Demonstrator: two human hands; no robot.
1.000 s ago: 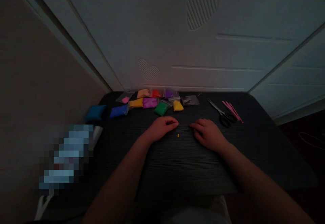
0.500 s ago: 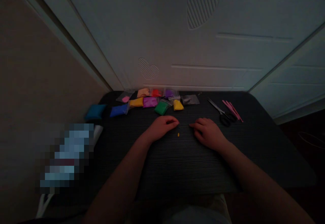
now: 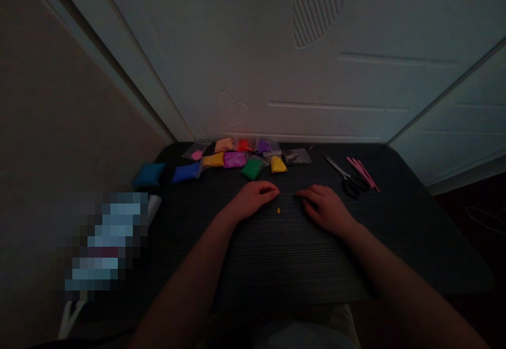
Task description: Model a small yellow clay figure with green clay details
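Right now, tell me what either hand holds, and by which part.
The left hand looks pinched, but whether it grips anything cannot be told; the right hand shows nothing held.

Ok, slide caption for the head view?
Left hand and right hand flank a small yellow piece, packets and scissors nearby.

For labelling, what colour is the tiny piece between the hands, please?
The piece is yellow (head view).

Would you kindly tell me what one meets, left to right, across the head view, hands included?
Teal packet, blue packet, orange packet, left hand, small yellow piece, right hand, black-handled scissors, pink sticks.
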